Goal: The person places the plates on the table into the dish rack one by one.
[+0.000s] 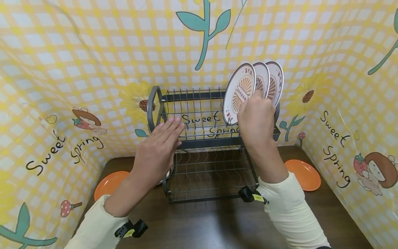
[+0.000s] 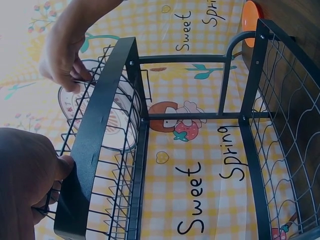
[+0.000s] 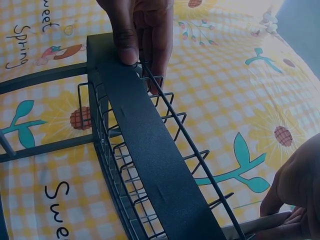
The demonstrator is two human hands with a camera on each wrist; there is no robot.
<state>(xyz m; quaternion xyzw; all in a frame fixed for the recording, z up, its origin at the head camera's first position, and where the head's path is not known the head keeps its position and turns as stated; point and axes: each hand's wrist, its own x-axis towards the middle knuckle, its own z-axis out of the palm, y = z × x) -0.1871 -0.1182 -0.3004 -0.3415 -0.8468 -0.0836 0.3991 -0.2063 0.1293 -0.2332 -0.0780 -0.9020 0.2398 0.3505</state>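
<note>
Three white plates with brown sunburst prints stand on edge at the right of a dark metal two-tier dish rack [image 1: 208, 142]. My right hand [image 1: 256, 117] is in front of them, pinching the rim of a white plate [image 3: 260, 224]. The leftmost plate [image 1: 236, 91] faces left, and my fingers cover part of the plates behind it. On the rack's upper front bar, toward its left end, is my left hand [image 1: 158, 145]. In the right wrist view that left hand [image 3: 145, 35] grips the bar, thumb in front and fingers behind the wires.
An orange plate [image 1: 110, 183] lies on the brown table [image 1: 199, 221] at left, another orange plate [image 1: 303, 174] at right. The edge of a white plate [image 1: 169, 173] shows beside the rack's lower left. Yellow checked cloth [image 1: 124, 52] surrounds the table at the back and sides.
</note>
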